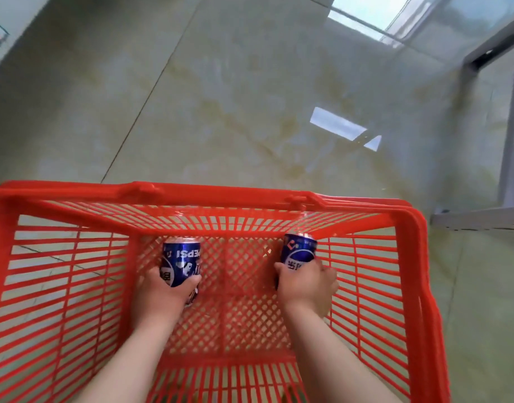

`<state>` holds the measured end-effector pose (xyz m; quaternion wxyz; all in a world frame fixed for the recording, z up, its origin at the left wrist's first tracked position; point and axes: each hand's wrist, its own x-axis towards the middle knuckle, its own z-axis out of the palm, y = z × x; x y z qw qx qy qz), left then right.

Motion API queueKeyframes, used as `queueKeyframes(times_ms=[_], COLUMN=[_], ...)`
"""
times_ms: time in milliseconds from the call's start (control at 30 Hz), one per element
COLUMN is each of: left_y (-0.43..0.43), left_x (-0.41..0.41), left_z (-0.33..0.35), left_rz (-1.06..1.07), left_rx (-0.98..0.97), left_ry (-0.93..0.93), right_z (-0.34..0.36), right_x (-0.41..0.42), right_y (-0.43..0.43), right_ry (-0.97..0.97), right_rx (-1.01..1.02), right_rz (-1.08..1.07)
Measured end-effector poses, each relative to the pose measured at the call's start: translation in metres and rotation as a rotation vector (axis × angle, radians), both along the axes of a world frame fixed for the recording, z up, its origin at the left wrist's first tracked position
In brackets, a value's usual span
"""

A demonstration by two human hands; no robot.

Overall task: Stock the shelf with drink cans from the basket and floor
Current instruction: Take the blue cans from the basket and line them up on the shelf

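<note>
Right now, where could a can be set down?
Bare: the red basket's bottom between the left can in the left hand and the right can in the right hand; the tiled floor beyond its far rim, up to the grey frame. Crowded only at the hands.

From where I stand, both arms are bare as far up as they show, the left forearm [125, 365] and the right forearm [334, 353] smooth and full. The left hand [162, 289] and right hand [306, 283] are bare too, with short, rounded fingers.
</note>
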<state>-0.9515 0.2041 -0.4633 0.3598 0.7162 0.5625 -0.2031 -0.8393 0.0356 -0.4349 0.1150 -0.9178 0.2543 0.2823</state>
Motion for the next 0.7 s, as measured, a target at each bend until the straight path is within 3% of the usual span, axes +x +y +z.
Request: queueKeyframes(times_ms=[333, 700], left_y=[0.004, -0.011], left_x=[0.013, 0.014], left_z=[0.028, 0.241], left_rz=[0.029, 0.254], left_rx=[-0.093, -0.092], left_ry=[0.055, -0.112], right_z=[0.001, 0.196], right_x=[-0.007, -0.01], right_y=[-0.001, 0.013], right_ry=[0.092, 0.12], right_rx=[0.299, 0.583], right_rz=[-0.138, -0.025])
